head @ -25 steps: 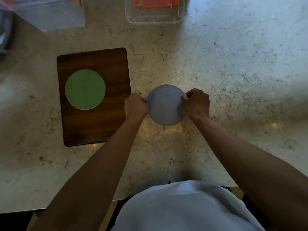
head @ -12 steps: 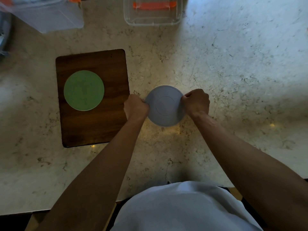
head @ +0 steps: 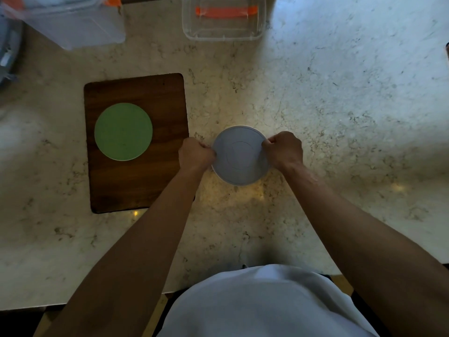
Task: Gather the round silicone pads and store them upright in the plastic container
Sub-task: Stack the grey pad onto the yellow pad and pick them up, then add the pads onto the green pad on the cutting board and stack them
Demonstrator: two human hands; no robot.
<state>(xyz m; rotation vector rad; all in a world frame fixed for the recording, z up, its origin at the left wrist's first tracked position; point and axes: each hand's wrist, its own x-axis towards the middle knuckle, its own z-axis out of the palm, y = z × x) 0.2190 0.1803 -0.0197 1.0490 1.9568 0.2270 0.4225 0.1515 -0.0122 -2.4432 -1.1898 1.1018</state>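
A round grey silicone pad [head: 239,155] lies at the middle of the marble counter. My left hand [head: 195,154] pinches its left edge and my right hand [head: 283,149] pinches its right edge; a pale rim shows under it, so it may be more than one pad. A round green pad [head: 123,131] lies flat on the dark wooden board [head: 136,188] to the left. A clear plastic container [head: 222,32] with an orange strip inside stands at the counter's far edge, straight beyond the grey pad.
A second translucent plastic box [head: 73,23] with an orange clip sits at the far left. A dark object [head: 7,52] pokes in at the left edge. The counter's near edge [head: 85,301] runs in front of my torso.
Both hands keep their grip on the grey pad's edges. The pad has barely shifted; only the view has moved slightly.
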